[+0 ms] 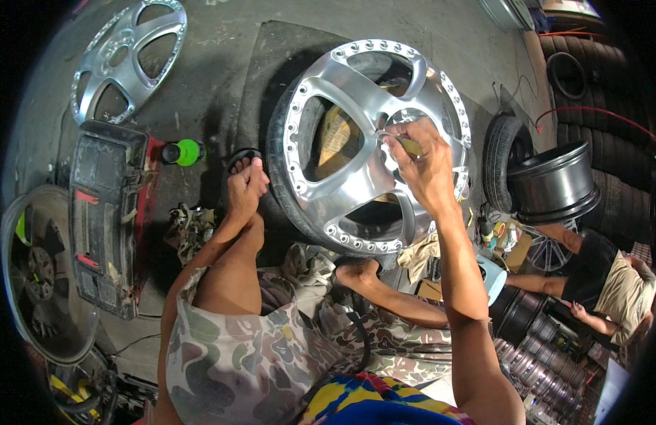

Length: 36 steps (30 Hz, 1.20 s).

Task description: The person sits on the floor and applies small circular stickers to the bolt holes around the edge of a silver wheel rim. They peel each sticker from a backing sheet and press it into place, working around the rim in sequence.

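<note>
A polished silver wheel face (367, 99), its rim ringed with bolt holes, lies on a black tyre (284, 191) in front of me. My right hand (423, 159) is over the wheel's centre hub, with thumb and fingers pinched together against the metal. A small yellowish piece shows by its fingers, but I cannot make out what it is. My left hand (247, 185) is closed beside my left knee, left of the tyre and apart from the wheel. Whatever it may hold is hidden. Through a wheel opening, a yellowish-brown piece (338, 138) shows beneath.
Another silver wheel face (119, 57) lies at far left. Near it are a black and red toolbox (104, 219) and a green bottle (187, 151). To the right are a loose tyre (503, 159), a dark rim barrel (554, 185), stacked tyres (590, 99) and another person (618, 290).
</note>
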Each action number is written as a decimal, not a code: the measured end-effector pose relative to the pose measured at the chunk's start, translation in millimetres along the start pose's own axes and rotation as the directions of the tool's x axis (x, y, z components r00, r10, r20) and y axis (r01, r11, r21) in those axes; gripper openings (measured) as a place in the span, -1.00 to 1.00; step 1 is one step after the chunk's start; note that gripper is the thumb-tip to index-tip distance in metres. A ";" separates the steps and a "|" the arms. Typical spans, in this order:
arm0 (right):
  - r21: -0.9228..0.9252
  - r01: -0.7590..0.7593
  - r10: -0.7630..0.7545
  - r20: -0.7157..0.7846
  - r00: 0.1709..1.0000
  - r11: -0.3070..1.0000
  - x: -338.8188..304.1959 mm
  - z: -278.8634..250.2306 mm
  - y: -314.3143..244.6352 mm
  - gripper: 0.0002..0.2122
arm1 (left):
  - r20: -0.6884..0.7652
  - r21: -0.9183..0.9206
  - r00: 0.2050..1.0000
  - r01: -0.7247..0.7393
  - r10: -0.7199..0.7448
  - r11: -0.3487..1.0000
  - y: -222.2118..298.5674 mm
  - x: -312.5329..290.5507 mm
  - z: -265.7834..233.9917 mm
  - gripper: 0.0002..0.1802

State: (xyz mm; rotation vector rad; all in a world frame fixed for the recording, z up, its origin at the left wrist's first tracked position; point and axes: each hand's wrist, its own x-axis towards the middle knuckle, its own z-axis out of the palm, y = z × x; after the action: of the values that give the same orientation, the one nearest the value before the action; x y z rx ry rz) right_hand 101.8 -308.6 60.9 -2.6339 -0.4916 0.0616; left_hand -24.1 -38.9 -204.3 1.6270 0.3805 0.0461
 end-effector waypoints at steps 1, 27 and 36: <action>-0.025 -0.003 0.003 -0.016 1.000 1.000 -1.5 1.9 0.2 -0.83 | 0.001 -0.001 1.000 0.007 -0.007 1.000 -1.1 0.5 0.2 -0.33; -0.038 -0.141 0.134 -0.147 0.980 0.989 -55.7 30.7 -39.5 -0.86 | 0.038 -0.011 0.995 0.090 -0.090 0.996 1.7 -1.1 -4.2 -0.31; 0.110 -0.230 0.244 -0.137 0.960 0.967 -66.1 36.8 -67.6 -0.82 | 0.010 -0.085 0.994 0.106 -0.105 0.991 1.7 -1.7 -14.3 -0.34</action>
State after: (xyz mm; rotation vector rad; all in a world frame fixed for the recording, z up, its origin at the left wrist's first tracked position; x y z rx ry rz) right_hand 13.1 -259.9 55.5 -2.5684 -0.1175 -0.0371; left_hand -29.0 -25.7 -200.9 1.5201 0.4542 -0.0215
